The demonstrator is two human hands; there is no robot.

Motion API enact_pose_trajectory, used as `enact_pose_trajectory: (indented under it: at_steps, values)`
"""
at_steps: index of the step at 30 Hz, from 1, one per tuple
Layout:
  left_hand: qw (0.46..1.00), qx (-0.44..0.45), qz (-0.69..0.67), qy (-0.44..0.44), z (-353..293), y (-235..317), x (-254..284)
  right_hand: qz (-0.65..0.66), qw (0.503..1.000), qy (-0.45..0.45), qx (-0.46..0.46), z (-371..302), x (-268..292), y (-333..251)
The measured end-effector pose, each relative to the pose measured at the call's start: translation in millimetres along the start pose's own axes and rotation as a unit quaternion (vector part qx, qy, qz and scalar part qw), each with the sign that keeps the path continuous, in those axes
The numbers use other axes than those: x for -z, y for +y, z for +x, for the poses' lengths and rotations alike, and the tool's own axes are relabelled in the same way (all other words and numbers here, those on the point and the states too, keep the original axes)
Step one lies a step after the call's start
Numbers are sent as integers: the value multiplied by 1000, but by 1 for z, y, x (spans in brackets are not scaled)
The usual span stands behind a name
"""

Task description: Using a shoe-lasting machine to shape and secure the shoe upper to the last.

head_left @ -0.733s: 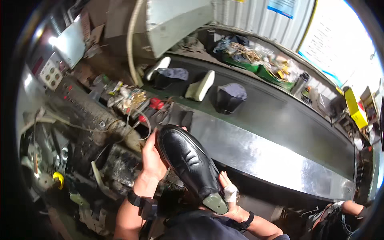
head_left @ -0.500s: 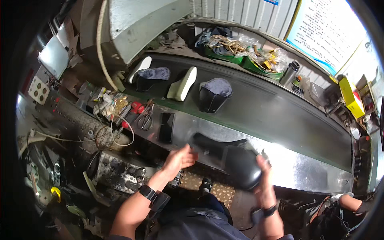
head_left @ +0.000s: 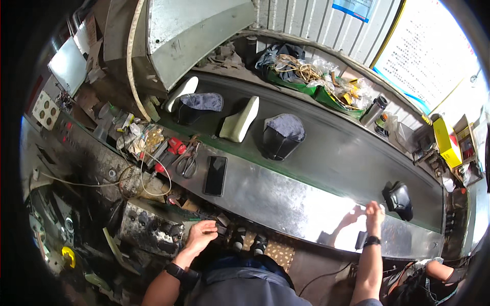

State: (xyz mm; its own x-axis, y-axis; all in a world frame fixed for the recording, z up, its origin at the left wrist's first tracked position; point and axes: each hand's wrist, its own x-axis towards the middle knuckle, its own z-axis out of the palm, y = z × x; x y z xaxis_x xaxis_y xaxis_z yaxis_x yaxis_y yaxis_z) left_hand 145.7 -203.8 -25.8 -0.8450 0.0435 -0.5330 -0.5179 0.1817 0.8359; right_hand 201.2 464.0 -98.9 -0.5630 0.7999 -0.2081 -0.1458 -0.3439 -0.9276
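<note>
A long dark conveyor belt (head_left: 326, 148), matte and rubbery, sweeps in a curve from ten o'clock to four o'clock, edged on the near side by a shiny sheet-metal surface (head_left: 275, 196) that mirrors the light. At eleven o'clock a grey metal hood (head_left: 194, 35), dented and scuffed, overhangs the belt's far end. On the belt near twelve o'clock stand a black shoe upper (head_left: 280, 137) with a grey fabric top, a pale cream sole (head_left: 240, 120) tilted on its edge just beside it, and farther left another dark upper (head_left: 196, 107) next to a white sole (head_left: 181, 93). At four o'clock a glossy black shoe (head_left: 398, 200) sits on the belt, just beyond the right hand (head_left: 374, 211), whose fingers are spread and loose, gripping nothing, over the surface's rim and close to the shoe without clearly touching it. The left hand (head_left: 200, 235), at six o'clock, rests low on a grimy machine edge (head_left: 153, 229) under the surface, fingers curled; whether they clasp anything I cannot tell. A flat black phone (head_left: 215, 175) lies on the surface at nine o'clock, with steel scissors (head_left: 190, 162) and red-handled tools (head_left: 176, 148) beside it.
</note>
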Motion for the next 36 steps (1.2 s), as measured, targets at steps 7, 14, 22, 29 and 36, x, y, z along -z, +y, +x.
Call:
enact_pose_trajectory:
  at_steps: [7,14,22,29,36]
  values:
    - [995,-14,-44,-85,50,-21,-19,-238,923,-265,-147,-193,-153,72]
    - [996,-63,-69,-12,48,-4,10,-571,626,-486,214,-275,-241,73]
    - [924,-218,-60,307,-66,26,148,-568,643,-471,205,-263,-258,83]
    - [406,91,520,746,-232,16,245,-529,658,-491,215,-258,-284,110]
    - [636,57,182,748,-262,-70,304,-532,612,-556,181,-273,-311,118]
